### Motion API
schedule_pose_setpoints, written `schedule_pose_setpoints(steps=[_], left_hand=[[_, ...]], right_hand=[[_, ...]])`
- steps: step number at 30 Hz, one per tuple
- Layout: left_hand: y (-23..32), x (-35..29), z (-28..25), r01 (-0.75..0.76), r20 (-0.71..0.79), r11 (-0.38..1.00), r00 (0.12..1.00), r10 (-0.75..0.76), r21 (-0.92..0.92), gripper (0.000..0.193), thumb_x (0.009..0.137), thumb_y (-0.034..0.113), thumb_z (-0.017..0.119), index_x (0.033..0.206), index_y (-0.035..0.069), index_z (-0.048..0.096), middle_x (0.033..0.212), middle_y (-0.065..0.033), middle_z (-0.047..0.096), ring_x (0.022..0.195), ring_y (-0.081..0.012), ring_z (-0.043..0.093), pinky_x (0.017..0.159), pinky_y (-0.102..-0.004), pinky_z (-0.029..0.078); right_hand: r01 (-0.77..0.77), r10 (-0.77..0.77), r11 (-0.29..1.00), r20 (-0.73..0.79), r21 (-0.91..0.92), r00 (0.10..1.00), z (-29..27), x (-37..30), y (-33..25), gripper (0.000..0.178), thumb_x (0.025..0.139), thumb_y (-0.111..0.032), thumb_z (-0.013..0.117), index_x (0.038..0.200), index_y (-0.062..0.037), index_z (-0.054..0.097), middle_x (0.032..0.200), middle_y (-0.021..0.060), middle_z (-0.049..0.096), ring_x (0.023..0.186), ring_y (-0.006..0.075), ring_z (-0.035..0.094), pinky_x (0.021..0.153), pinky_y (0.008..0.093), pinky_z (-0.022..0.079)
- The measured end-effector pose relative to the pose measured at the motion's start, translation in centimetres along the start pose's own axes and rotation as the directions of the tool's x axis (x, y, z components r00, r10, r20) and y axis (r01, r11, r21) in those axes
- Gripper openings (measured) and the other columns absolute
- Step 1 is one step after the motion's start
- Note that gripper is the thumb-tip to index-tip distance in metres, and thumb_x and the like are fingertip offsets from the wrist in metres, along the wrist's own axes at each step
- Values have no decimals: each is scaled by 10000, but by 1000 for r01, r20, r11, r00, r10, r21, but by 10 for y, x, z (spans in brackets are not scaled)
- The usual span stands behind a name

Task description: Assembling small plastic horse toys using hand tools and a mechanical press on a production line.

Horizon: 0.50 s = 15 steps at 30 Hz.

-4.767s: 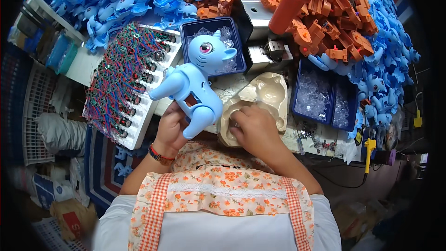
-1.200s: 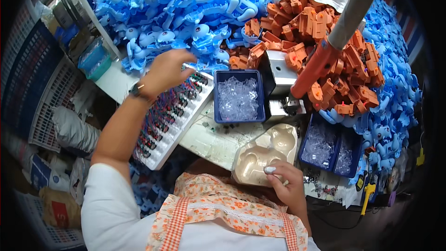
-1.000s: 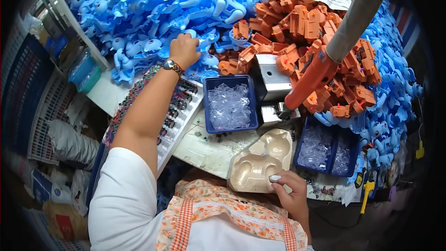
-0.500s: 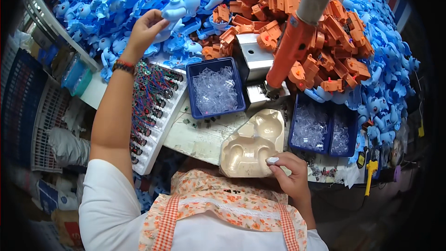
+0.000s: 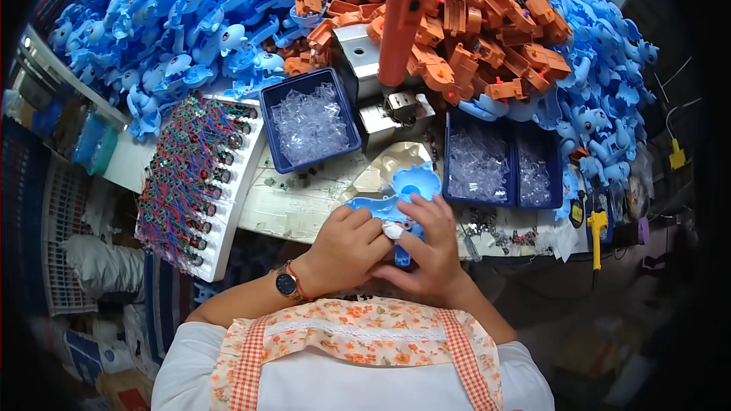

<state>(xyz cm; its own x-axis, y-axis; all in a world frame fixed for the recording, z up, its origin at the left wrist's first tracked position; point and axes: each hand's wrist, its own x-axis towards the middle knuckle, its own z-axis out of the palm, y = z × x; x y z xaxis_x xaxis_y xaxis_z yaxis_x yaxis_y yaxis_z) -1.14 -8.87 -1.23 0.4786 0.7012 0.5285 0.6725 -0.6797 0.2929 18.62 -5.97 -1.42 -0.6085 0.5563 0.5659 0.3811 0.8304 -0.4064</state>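
A hollow blue toy shell half [image 5: 417,180] lies, inner side up, in the cream moulded holder [image 5: 378,168] close in front of me. Curled over its near left part is my left hand [image 5: 343,247], closed, with its fingertips hidden from view. My right hand [image 5: 424,247] grips the shell from the right, fingers bent across its edge. A white wrapping [image 5: 393,230] covers one digit of the right hand. Both hands nearly meet over the shell, so its lower part is mostly covered.
Dark blue bins [image 5: 352,137] of clear plastic pieces flank a metal press with an orange column [image 5: 402,23]. A white foam tray [image 5: 232,217] of wired parts is at left. Piles of blue shells [image 5: 160,23] and orange casings [image 5: 487,23] fill the back. A yellow tool [image 5: 598,232] hangs right.
My left hand has come back from the blue pile to the holder, where a blue shell half now lies. The right hand has moved in onto it. The view has shifted.
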Motion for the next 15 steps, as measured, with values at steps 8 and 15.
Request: schedule_pose_setpoints(steps=[8,15], left_hand=[[-23,-29,-10,92,109,995,990,-95,37,455,767,300,745,1191,180,635,1309,-151,519,1260,-381,471,1020,-528,381],[-21,-33,-11,133,217,991,967,-132,8,528,790,372,725,1272,192,607,1382,-179,478,1311,-410,417,1061,-549,338]], right_hand=[[-132,123,983,-74,-126,990,-26,-6,33,434,698,-133,756,1105,-54,627,1318,201,510,1240,405,480,1030,541,363],[-107,-36,871,-279,-480,960,-35,114,98,476,649,-139,808,1090,-72,644,1211,138,569,1087,347,560,904,437,451]])
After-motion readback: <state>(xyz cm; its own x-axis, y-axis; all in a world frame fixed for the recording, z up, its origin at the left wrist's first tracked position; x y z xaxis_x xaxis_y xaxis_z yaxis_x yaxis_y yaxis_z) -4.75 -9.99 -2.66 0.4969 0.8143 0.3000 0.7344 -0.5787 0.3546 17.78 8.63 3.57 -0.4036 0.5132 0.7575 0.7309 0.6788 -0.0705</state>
